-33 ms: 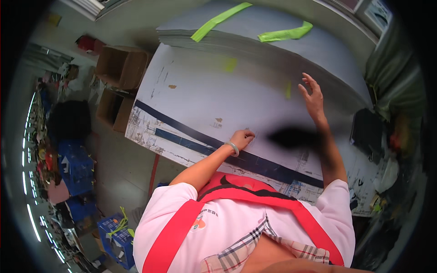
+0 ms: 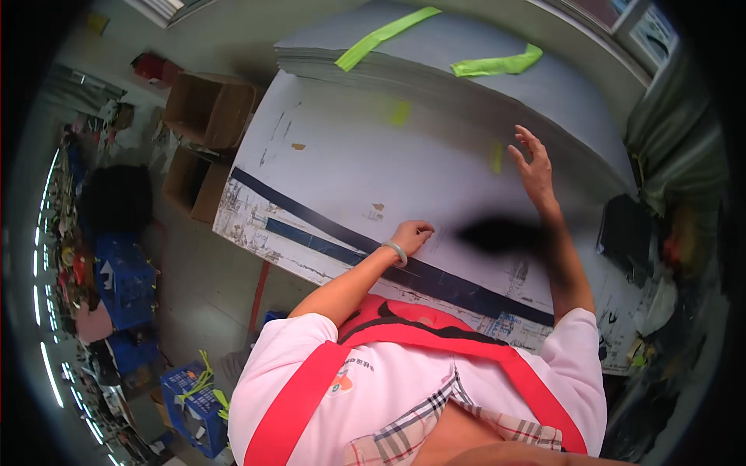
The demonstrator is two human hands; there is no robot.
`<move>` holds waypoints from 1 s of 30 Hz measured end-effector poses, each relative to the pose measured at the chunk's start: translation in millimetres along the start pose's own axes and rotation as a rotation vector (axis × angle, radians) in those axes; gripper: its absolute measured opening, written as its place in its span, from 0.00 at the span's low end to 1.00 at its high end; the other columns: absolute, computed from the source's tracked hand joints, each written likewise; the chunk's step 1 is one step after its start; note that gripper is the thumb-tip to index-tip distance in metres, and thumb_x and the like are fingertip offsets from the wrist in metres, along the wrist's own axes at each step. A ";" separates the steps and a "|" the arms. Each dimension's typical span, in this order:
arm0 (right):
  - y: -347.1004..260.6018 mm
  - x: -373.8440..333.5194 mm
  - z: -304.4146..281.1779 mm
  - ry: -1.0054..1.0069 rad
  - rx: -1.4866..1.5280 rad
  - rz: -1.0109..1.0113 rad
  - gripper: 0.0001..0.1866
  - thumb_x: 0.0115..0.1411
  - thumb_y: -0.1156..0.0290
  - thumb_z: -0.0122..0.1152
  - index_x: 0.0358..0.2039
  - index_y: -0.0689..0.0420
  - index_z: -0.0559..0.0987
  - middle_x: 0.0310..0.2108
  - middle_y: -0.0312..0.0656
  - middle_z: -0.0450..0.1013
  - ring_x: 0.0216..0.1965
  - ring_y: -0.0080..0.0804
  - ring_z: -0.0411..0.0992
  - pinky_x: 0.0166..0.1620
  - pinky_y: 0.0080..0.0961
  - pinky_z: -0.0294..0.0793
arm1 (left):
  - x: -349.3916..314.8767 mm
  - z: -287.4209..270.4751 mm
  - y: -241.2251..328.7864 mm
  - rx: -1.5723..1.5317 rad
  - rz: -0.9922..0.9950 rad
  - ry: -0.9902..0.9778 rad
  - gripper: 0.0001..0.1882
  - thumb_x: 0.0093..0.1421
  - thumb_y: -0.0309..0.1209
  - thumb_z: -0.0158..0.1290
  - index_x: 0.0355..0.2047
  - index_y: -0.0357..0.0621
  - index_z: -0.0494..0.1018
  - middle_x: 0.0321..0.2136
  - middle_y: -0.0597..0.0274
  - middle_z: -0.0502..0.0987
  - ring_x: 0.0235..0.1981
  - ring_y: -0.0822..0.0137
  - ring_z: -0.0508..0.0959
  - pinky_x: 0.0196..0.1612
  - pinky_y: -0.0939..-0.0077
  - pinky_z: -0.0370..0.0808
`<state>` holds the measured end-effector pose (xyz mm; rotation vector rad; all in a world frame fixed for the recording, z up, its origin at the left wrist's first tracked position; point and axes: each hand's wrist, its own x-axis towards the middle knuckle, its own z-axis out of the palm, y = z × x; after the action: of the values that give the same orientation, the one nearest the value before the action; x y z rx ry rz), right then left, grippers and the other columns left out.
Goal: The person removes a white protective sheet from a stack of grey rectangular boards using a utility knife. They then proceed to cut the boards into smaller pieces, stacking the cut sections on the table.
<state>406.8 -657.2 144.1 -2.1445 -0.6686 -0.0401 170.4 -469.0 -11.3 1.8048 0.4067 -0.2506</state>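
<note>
My left hand (image 2: 410,235), with a pale bangle (image 2: 399,255) at the wrist, is low over the whitish worn tabletop (image 2: 326,163). Its fingers are curled in, and no object shows in them. Farther right and farther off, my right hand (image 2: 535,165) is raised with thumb and fingers apart, holding nothing. It is nearest the front edge of a thick stack of large grey-white sheets (image 2: 497,105) at the table's far side. Two bright green tape strips (image 2: 388,37) lie across the stack. A dark blurred patch hides part of the tabletop and right forearm.
Dark bands (image 2: 311,211) run along the table's near side. Open cardboard boxes (image 2: 210,110) stand beyond its left end. Blue crates (image 2: 124,283) and clutter line the left floor. A black flat object (image 2: 625,233) is at the right, near a grey-green curtain (image 2: 684,147).
The view has shifted slightly, so the table and stack sit a little farther right. My hands keep the same pose.
</note>
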 end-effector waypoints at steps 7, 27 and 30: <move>-111.7 88.1 97.1 -0.243 -0.206 -0.272 0.23 0.57 0.62 0.59 0.54 0.48 0.70 0.50 0.41 0.68 0.53 0.38 0.65 0.56 0.34 0.64 | 15.9 -114.9 -54.5 -0.446 -0.047 0.235 0.11 0.59 0.28 0.50 0.41 0.40 0.76 0.29 0.63 0.78 0.27 0.75 0.76 0.30 0.84 0.73; -258.2 287.6 427.8 -0.138 -0.675 -0.711 0.29 0.51 0.62 0.63 0.55 0.46 0.70 0.53 0.41 0.67 0.55 0.39 0.64 0.57 0.32 0.63 | 89.4 -371.3 -131.8 -0.695 0.046 0.696 0.09 0.60 0.22 0.48 0.39 0.37 0.74 0.28 0.62 0.76 0.23 0.76 0.75 0.19 0.82 0.74; -287.9 302.3 445.0 -0.236 -0.591 -0.675 0.33 0.47 0.67 0.65 0.55 0.51 0.67 0.44 0.51 0.71 0.49 0.47 0.68 0.55 0.36 0.64 | 81.8 -372.9 -130.8 -0.616 0.101 0.724 0.08 0.59 0.22 0.47 0.37 0.37 0.74 0.26 0.61 0.76 0.23 0.76 0.75 0.19 0.82 0.74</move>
<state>437.5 -47.9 156.4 -2.3788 -1.6631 -0.3940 177.7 -68.1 -57.9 1.2448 0.7943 0.5691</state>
